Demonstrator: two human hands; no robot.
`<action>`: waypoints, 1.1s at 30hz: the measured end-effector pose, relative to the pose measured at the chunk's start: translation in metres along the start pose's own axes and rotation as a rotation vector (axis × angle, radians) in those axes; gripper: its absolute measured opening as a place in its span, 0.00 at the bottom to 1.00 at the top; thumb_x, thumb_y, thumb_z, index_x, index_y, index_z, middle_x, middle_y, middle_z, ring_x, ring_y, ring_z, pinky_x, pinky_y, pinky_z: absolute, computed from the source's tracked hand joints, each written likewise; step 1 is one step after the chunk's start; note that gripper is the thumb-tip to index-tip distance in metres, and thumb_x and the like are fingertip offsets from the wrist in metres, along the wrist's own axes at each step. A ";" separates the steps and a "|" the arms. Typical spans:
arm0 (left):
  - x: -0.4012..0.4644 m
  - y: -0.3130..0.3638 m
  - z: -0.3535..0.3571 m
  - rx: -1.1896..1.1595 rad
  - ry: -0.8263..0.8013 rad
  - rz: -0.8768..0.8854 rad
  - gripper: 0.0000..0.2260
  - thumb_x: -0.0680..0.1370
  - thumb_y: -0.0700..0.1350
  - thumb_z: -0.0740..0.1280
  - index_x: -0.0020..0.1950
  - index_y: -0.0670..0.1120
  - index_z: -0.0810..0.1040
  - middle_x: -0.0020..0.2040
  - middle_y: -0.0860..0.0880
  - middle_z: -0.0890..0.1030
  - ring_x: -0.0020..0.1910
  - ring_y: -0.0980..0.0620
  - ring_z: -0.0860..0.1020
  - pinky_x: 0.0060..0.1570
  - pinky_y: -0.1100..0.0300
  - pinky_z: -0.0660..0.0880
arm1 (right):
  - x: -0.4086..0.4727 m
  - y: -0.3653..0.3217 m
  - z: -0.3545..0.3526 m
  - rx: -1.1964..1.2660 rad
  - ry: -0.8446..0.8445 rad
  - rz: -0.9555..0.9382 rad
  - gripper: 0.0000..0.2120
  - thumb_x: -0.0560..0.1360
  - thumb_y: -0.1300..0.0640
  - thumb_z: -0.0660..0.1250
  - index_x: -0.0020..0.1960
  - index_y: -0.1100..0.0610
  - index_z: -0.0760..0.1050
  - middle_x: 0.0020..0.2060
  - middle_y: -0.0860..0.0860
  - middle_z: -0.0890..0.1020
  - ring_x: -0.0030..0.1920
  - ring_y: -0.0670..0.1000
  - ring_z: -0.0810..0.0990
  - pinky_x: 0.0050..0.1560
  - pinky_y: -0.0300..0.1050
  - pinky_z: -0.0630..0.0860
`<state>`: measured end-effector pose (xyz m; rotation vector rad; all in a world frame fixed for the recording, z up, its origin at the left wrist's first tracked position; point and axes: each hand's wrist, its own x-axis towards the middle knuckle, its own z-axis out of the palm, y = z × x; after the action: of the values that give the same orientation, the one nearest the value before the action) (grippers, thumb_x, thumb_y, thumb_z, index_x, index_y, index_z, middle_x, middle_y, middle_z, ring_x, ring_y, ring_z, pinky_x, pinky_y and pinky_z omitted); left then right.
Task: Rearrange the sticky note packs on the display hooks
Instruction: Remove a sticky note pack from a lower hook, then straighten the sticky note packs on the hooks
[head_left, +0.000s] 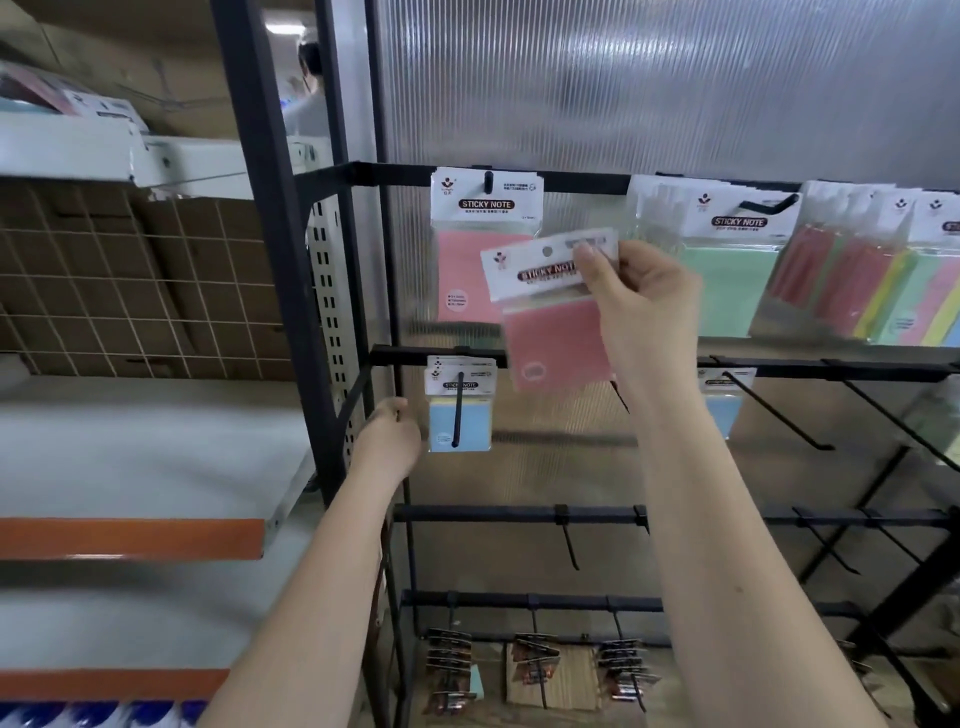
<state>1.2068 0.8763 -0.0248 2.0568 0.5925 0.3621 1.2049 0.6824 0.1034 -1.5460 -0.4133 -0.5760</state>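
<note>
Up at the display rack, the right hand pinches a pink sticky note pack by the right end of its white header card, thumb on the front and fingers curled behind, so the pack hangs tilted in the air, clear of any hook, with its punched hole showing near the top. Just behind and to the left of it another pink sticky note pack hangs on the top rail's left hook. Further right on the same rail a green sticky note pack hangs on an angled hook, and beside it sit packs of multicoloured strips. On the second rail, a small blue sticky note pack hangs on a long black hook, and a second blue pack shows partly behind the right forearm. The left hand is low at the left edge of the rack, beside the small blue pack, its fingers curled around the thin black upright of the frame. Lower rails carry bare black hooks, and the bottom rail holds carded items too blurred to name. To the left stands a white shelf with an orange edge.
</note>
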 end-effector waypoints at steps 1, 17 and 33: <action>0.000 -0.004 0.001 0.010 -0.010 0.000 0.17 0.82 0.42 0.54 0.70 0.43 0.68 0.66 0.43 0.73 0.64 0.44 0.72 0.57 0.59 0.68 | 0.004 -0.004 0.006 0.041 0.010 -0.012 0.07 0.76 0.55 0.69 0.39 0.54 0.80 0.29 0.41 0.81 0.30 0.38 0.76 0.32 0.33 0.70; -0.003 -0.017 -0.001 0.123 -0.090 0.064 0.19 0.82 0.47 0.54 0.72 0.44 0.61 0.64 0.42 0.71 0.57 0.46 0.73 0.49 0.59 0.66 | 0.030 -0.028 0.057 0.157 0.064 0.025 0.08 0.71 0.58 0.73 0.34 0.54 0.79 0.28 0.45 0.82 0.31 0.42 0.82 0.31 0.36 0.74; 0.026 -0.019 0.013 0.162 -0.164 -0.046 0.19 0.82 0.49 0.55 0.72 0.49 0.62 0.62 0.48 0.71 0.41 0.58 0.68 0.31 0.66 0.62 | 0.055 0.001 0.076 -0.106 0.138 -0.003 0.18 0.73 0.51 0.70 0.29 0.51 0.68 0.24 0.44 0.67 0.28 0.42 0.64 0.28 0.33 0.60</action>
<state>1.2297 0.8894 -0.0469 2.1978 0.5840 0.1200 1.2577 0.7533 0.1344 -1.5952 -0.2838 -0.7125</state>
